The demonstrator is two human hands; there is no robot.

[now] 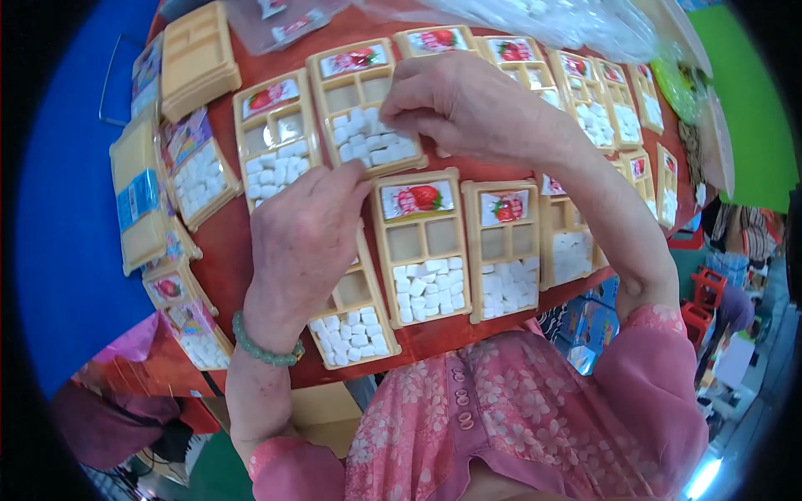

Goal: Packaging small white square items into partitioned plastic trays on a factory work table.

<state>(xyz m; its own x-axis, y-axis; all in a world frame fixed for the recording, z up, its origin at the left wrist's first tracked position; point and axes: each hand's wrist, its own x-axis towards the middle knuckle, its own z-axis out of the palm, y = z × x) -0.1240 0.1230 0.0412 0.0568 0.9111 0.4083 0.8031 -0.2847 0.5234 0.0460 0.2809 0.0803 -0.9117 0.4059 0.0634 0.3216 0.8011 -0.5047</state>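
Many beige plastic compartment trays (422,242) lie across red-brown table (230,250), each with strawberry-picture packet on top, small white cubes in lower well. Right hand (468,104), upper centre, fingers pinched together on cubes of tray (368,104). Left hand (305,234), centre left, fingertips curled at that tray's lower edge, grip unclear. Best practice: steady tray, level cubes gently, keep middle wells clear.

Matt, probably plastic tan trays (422,242)
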